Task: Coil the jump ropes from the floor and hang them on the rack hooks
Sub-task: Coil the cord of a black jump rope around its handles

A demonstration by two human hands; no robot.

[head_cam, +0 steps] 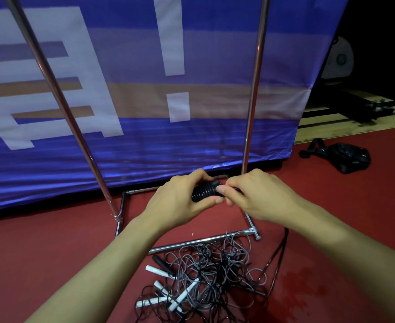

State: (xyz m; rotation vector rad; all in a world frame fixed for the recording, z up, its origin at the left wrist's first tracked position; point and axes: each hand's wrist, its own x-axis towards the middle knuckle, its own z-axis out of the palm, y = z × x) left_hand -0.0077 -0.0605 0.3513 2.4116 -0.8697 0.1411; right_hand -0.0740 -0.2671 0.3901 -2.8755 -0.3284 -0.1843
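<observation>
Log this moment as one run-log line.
left hand: holds coiled black rope | right hand: pinches rope end at coil | tangled ropes: on floor by rack base | hung: none seen

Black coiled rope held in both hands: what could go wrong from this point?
1. The left hand grips the tight black coil while the right hand pinches its end; a slipped grip there could let the wraps spring loose.
2. A dark cord trails down to the floor; it may snag on the rack base.
3. The tangled pile lies against that base, so lifting could drag other ropes along.
</observation>
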